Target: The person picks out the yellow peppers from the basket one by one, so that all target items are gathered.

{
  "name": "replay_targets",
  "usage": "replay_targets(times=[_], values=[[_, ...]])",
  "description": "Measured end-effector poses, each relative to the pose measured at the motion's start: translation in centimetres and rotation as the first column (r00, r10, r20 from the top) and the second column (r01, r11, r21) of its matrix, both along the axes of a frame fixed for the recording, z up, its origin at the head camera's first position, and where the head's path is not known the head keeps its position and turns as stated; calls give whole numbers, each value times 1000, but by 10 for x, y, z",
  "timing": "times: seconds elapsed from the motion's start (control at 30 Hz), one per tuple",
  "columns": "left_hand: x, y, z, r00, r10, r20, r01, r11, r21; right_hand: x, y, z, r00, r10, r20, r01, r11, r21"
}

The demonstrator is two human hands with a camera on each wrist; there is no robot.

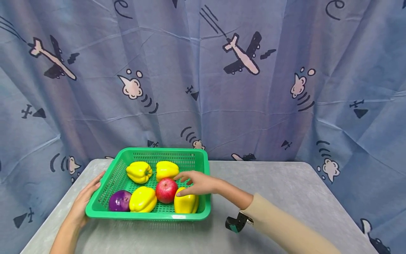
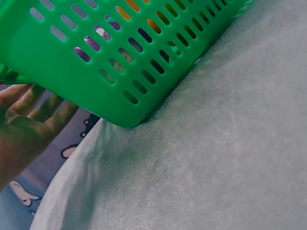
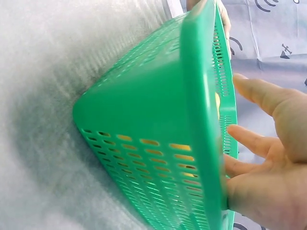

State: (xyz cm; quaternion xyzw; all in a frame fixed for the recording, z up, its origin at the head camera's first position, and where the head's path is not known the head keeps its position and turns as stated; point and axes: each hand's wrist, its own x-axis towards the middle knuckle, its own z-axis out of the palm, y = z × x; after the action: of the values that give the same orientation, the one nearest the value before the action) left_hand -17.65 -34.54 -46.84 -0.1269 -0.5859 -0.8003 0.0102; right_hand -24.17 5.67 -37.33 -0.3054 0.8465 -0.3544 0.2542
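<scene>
A green plastic basket with slotted walls holds several yellow bell peppers, a red apple and a glossy purple round piece. My left hand lies along the basket's left side. In the left wrist view, its extended fingers reach under the rim. Over the basket's right part, my right hand has its fingers spread and holds nothing. Its thumb overlaps the front right bell pepper in the head view. From the right wrist, the right hand appears just above the green rim.
The basket stands on a grey table, toward its left half. Behind the table hangs a blue curtain with printed airplanes. A black device is strapped at the right sleeve's cuff.
</scene>
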Motion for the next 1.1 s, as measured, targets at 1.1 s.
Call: replay_targets(times=[1.1], values=[[1, -2, -2, 999, 28, 15, -28, 999, -26, -13, -19, -2, 942, -105, 317, 68, 990, 127]])
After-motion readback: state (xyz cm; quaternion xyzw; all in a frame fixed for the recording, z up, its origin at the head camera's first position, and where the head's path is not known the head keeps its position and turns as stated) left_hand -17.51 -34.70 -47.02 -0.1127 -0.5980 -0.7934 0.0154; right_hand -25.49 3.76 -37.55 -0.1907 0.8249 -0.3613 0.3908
